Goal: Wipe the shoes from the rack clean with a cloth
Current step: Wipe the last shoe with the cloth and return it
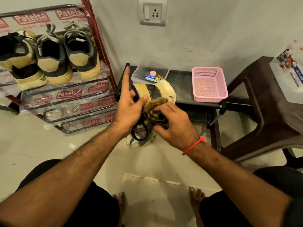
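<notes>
A cream and black shoe (161, 91) is held up in front of me, toe pointing away. My left hand (129, 105) grips it from the left, thumb on its upper and index finger pointing straight up. My right hand (175, 125) presses a crumpled brown cloth (155, 106) against the shoe's side, fingers curled round the cloth. The red-framed shoe rack (98, 46) stands at the left with three more cream and black shoes (54, 58) on its top shelf.
A low black bench (183, 89) by the wall carries a clear box (139, 71) of small items and a pink basket (209, 84). A dark brown plastic stool (265, 102) stands at right. My knees and bare feet are below on the tiled floor.
</notes>
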Motion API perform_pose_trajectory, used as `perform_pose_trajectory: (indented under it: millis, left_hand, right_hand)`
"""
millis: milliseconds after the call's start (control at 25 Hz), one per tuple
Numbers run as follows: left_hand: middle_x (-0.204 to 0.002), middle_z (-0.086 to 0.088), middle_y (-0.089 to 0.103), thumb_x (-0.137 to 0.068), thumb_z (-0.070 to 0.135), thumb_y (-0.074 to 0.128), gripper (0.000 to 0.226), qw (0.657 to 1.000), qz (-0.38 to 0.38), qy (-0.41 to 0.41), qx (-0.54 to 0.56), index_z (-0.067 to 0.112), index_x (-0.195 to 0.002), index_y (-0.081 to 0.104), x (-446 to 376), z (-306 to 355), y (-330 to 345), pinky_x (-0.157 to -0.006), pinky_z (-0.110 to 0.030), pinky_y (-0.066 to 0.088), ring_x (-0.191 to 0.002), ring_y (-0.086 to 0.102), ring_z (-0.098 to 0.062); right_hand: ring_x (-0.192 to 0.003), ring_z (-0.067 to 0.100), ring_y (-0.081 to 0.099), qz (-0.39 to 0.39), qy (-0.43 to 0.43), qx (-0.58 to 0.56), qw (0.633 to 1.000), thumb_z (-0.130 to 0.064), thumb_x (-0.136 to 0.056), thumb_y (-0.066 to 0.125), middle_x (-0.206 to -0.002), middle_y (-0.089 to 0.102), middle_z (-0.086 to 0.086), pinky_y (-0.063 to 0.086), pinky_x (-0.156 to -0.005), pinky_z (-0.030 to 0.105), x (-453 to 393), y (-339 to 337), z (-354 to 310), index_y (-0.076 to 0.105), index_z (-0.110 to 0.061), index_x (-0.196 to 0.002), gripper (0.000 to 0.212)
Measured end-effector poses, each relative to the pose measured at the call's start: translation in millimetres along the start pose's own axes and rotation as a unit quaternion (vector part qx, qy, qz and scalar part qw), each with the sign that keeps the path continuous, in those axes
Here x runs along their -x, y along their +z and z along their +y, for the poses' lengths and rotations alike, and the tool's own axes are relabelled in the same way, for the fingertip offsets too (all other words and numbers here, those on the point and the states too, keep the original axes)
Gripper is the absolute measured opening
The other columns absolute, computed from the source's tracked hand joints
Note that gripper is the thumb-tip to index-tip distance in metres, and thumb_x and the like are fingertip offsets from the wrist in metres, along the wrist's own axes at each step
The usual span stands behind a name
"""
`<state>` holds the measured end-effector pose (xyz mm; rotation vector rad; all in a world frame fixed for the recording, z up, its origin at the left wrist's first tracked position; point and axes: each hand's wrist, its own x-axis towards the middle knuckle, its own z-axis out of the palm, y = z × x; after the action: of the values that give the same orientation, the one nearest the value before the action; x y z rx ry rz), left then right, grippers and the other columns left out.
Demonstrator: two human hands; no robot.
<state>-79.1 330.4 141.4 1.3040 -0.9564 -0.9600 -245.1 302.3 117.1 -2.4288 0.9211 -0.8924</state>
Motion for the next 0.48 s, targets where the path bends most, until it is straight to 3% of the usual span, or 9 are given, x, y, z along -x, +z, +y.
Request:
perform_pose_trajectory:
  millis: [80, 200, 280, 400, 480]
  left_hand:
    - [-0.114, -0.008, 0.076, -0.099, -0.006, 0.055, 0.091, 0.996, 0.012, -0.051, 0.07, 0.042, -0.161, 0.008, 0.9, 5.2, 0.3, -0.083, -0.05, 0.061, -0.104, 0.073, -0.023]
    - [-0.11, -0.005, 0.076, -0.099, -0.002, 0.056, 0.088, 0.987, 0.004, -0.099, 0.126, 0.047, -0.159, 0.014, 4.8, 6.2, 6.4, -0.056, -0.036, 0.054, -0.082, 0.07, -0.016]
    - [-0.109, -0.007, 0.077, -0.099, -0.003, 0.056, 0.087, 0.984, 0.032, -0.101, 0.146, 0.047, -0.159, 0.016, 1.7, 6.2, 7.8, -0.053, -0.032, 0.052, -0.077, 0.067, -0.016]
    - [-0.112, -0.007, 0.075, -0.101, -0.005, 0.051, 0.082, 0.976, 0.091, -0.107, 0.167, 0.043, -0.159, 0.019, -7.3, 10.4, 1.0, -0.052, -0.037, 0.059, -0.077, 0.074, -0.014]
    - [-0.114, -0.005, 0.074, -0.102, -0.004, 0.05, 0.078, 0.976, 0.09, -0.109, 0.167, 0.041, -0.159, 0.022, -7.9, 11.4, -0.9, -0.053, -0.035, 0.06, -0.077, 0.074, -0.011]
  right_hand:
    - [-0.1, 0.023, 0.059, 0.005, -0.016, 0.015, 1.0, -0.018, -0.076, 0.068, -0.113, 0.058, 0.01, 0.054, -0.086, 0.032, 1.6, -2.1, 0.7, 0.064, -0.009, -0.119, 0.043]
    - [-0.108, 0.025, 0.057, 0.079, 0.018, 0.027, 0.996, -0.02, -0.082, 0.061, -0.116, 0.057, 0.01, 0.053, -0.091, 0.038, -24.5, -20.6, 10.4, 0.063, -0.01, -0.122, 0.041]
    - [-0.104, 0.024, 0.057, 0.089, 0.027, 0.022, 0.995, -0.023, -0.082, 0.062, -0.112, 0.059, 0.01, 0.054, -0.089, 0.039, -25.8, -19.0, 9.3, 0.063, -0.009, -0.12, 0.04]
    - [-0.093, 0.025, 0.062, 0.026, -0.001, 0.036, 0.999, -0.038, -0.081, 0.058, -0.107, 0.06, 0.01, 0.06, -0.074, 0.037, 8.8, 10.0, -6.2, 0.065, -0.01, -0.115, 0.045]
    - [-0.092, 0.025, 0.061, 0.015, -0.022, 0.061, 0.998, -0.039, -0.082, 0.058, -0.106, 0.059, 0.01, 0.061, -0.069, 0.038, 14.0, 13.3, -4.6, 0.065, -0.011, -0.114, 0.044]
